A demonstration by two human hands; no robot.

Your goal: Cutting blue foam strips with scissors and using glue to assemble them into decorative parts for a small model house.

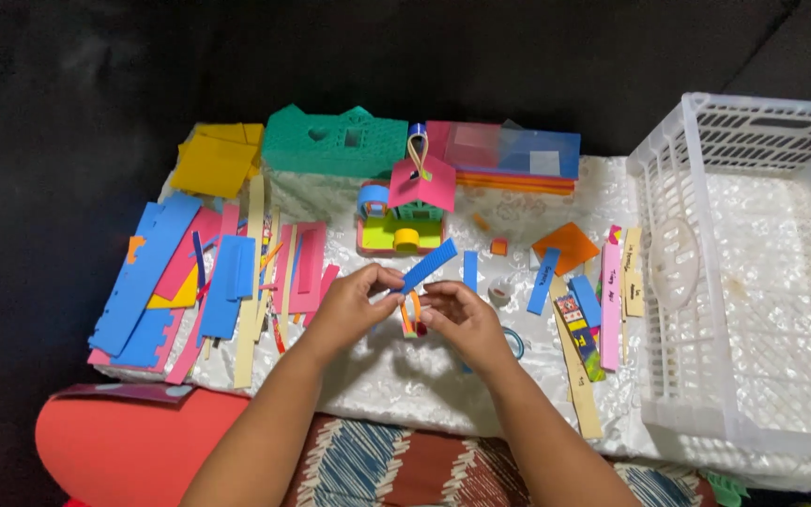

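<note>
1. Nearest the camera lay a striped cloth and a red foam sheet; both forearms reached over them to the white patterned cloth beyond.
2. At the middle of that cloth the two hands held a blue foam strip, which angled up and to the right, with an orange loop hanging below it.
3. Handling judgement: the strip looked light, thin and soft, easily bent or creased. It appeared best gripped flat near its lower end, with light pressure.
4. The left hand had thumb and forefinger pinched together on the strip's lower end.
5. The right hand had its fingers curled closed around the loop; the exact contact was hidden.
6. Farther off stood a small foam house; a white basket sat at the right, and cut foam strips at the left.
</note>
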